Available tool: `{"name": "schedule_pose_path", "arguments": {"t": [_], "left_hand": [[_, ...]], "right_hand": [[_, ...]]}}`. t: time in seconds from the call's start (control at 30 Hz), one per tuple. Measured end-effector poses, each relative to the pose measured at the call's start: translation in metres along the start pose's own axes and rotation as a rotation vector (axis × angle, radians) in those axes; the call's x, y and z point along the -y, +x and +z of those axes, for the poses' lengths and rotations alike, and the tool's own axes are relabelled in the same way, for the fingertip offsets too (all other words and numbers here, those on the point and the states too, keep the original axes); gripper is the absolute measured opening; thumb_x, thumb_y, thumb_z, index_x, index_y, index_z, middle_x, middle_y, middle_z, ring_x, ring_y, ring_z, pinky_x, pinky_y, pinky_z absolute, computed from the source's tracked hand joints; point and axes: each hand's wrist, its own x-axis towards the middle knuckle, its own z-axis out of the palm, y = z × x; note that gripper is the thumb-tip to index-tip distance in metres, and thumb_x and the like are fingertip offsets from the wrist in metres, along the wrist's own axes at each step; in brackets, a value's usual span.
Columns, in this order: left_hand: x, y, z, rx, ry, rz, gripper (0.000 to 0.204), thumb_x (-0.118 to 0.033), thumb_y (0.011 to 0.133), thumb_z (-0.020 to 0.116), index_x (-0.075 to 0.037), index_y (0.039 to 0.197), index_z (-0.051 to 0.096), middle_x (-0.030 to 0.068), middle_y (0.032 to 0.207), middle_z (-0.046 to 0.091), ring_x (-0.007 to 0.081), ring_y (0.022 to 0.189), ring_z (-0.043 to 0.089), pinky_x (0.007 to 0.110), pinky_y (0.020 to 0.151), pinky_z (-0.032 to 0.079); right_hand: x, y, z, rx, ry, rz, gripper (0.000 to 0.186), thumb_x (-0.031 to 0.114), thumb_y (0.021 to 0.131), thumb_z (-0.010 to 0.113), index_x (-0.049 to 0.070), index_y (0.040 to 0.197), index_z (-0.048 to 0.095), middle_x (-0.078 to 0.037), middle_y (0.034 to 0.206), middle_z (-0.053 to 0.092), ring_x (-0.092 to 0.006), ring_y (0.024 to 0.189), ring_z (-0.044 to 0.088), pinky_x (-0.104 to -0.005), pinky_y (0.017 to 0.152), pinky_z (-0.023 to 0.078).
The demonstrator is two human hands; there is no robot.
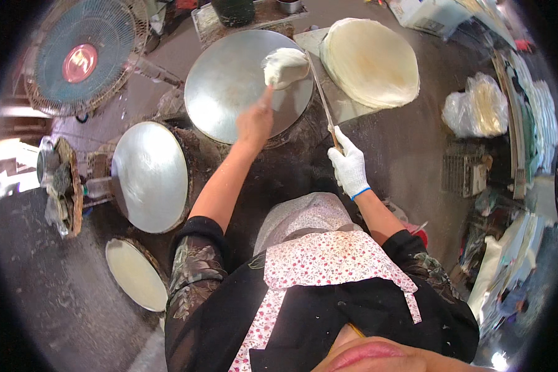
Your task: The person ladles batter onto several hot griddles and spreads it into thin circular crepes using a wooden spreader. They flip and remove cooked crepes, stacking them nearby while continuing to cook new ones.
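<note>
My bare left hand (254,127), a little blurred, has its fingers at a lump of soft white dough (284,68), which it holds over the right part of a large round metal griddle (223,87). My right hand (347,161), in a white glove with a blue hem, grips the handle of a long narrow flat blade (322,93), which slants up beside the griddle’s right edge. Right of the blade, a stack of thin, pale round sheets (369,62) lies on a board (319,56).
A second round griddle (149,177) stands at left, with a pale-topped round plate (135,273) below it. A fan (80,62) is at upper left, beside a stand with pots (62,173). Bagged goods (474,105), a wire rack (462,173) and piled materials (502,266) line the right.
</note>
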Motion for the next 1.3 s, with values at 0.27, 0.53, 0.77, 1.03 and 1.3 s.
{"name": "schedule_pose_path", "arguments": {"t": [0.27, 0.53, 0.77, 1.03, 1.3], "left_hand": [[0.033, 0.030, -0.017, -0.199, -0.214, -0.130, 0.058, -0.008, 0.104, 0.055, -0.022, 0.160, 0.050, 0.0219, 0.072, 0.064, 0.0285, 0.057, 0.061, 0.043, 0.057, 0.048], [0.010, -0.029, -0.118, -0.216, -0.948, -0.142, 0.055, -0.006, 0.111, 0.044, -0.010, 0.165, 0.038, -0.0037, 0.061, 0.047, 0.0044, 0.045, 0.042, 0.024, 0.041, 0.035], [0.005, -0.129, -0.122, 0.004, -0.984, -0.442, 0.056, -0.007, 0.113, 0.041, -0.008, 0.168, 0.029, -0.0039, 0.062, 0.046, 0.0030, 0.047, 0.040, 0.022, 0.041, 0.036], [0.012, -0.155, -0.154, 0.002, -1.027, -0.433, 0.055, -0.008, 0.114, 0.040, -0.006, 0.167, 0.029, -0.0029, 0.065, 0.047, 0.0036, 0.046, 0.040, 0.021, 0.041, 0.037], [0.013, -0.178, -0.164, -0.011, -1.087, -0.499, 0.057, -0.004, 0.112, 0.041, -0.010, 0.168, 0.030, -0.0066, 0.061, 0.045, 0.0018, 0.050, 0.040, 0.021, 0.045, 0.038]], "right_hand": [[0.016, -0.027, 0.079, -0.235, -0.335, -0.097, 0.053, 0.028, 0.105, 0.063, 0.017, 0.156, 0.053, -0.024, 0.135, 0.068, -0.0376, 0.116, 0.072, -0.0403, 0.097, 0.055], [0.063, 0.019, 0.109, -0.343, -0.429, -0.267, 0.047, 0.032, 0.101, 0.059, 0.020, 0.145, 0.062, -0.026, 0.110, 0.072, -0.0451, 0.095, 0.071, -0.0507, 0.082, 0.056], [0.077, 0.029, 0.128, -0.177, -0.596, -0.149, 0.049, 0.036, 0.101, 0.059, 0.023, 0.148, 0.060, -0.022, 0.106, 0.074, -0.0422, 0.095, 0.072, -0.0516, 0.087, 0.055], [0.072, 0.039, 0.126, -0.210, -0.797, -0.086, 0.051, 0.036, 0.103, 0.058, 0.030, 0.153, 0.053, -0.022, 0.112, 0.075, -0.0430, 0.098, 0.073, -0.0522, 0.088, 0.056], [0.089, 0.044, 0.133, -0.201, -0.770, -0.085, 0.054, 0.035, 0.102, 0.059, 0.023, 0.154, 0.054, -0.020, 0.122, 0.073, -0.0398, 0.108, 0.071, -0.0491, 0.095, 0.054]]}}
